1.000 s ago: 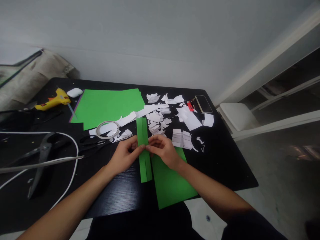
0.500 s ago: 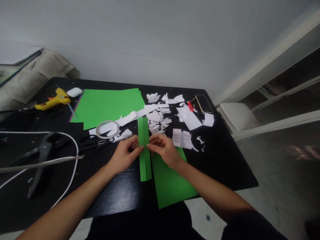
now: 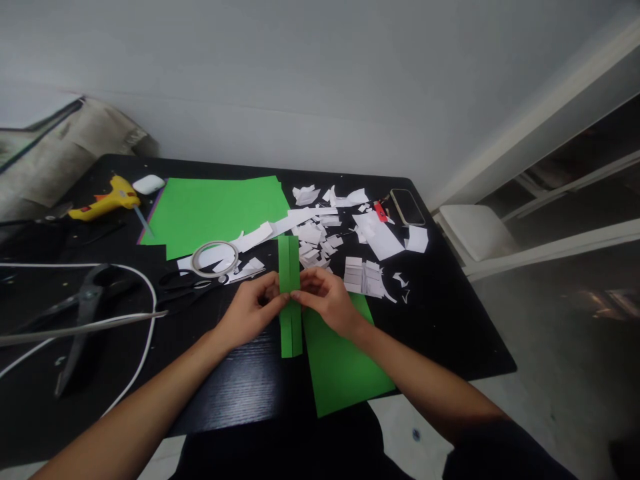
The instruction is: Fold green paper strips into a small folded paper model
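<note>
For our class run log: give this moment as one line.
left hand: pinches green paper strip | right hand: pinches same strip | strip: creased lengthwise, over black table | beside: green sheet, white scraps

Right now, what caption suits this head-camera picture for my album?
Left hand and right hand pinch a green paper strip over a black table strewn with white scraps.

A plain pale wall [image 3: 310,73] rises behind the black surface [image 3: 440,320]. To its right a white stool [image 3: 475,232] stands beside a white-framed glass partition [image 3: 540,110]. The mottled grey floor [image 3: 560,373] lies in soft, even light.
</note>
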Tool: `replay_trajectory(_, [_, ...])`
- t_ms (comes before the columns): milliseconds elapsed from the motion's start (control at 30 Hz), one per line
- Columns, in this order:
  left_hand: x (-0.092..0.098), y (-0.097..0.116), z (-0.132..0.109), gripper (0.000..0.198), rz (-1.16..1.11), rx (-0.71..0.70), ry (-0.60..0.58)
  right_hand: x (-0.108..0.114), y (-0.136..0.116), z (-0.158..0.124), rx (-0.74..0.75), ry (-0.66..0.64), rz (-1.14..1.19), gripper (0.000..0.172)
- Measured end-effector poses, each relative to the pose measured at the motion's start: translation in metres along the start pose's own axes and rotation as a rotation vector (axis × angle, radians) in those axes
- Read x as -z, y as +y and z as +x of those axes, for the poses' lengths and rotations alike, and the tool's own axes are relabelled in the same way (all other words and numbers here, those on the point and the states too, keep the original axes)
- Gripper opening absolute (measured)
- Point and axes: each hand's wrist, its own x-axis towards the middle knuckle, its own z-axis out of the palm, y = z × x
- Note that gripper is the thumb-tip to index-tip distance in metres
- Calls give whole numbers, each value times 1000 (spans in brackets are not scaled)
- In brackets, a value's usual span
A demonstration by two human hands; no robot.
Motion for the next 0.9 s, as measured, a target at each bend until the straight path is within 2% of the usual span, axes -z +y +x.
replay_trajectory(300, [-1, 1, -1, 27, -38, 9, 8, 1, 1, 0, -31, 5, 5, 39])
replay_trajectory(467, [-1, 4, 0, 27, -138, 40, 0, 2, -1, 0, -36, -23, 16, 38])
replay_trajectory(733, [4, 10, 2, 24, -397, 133, -155, 3, -1, 1, -88, -148, 171, 36])
replay_trajectory(900, [5, 5, 2, 21, -499, 157, -175, 3, -3, 0, -152, -179, 252, 35])
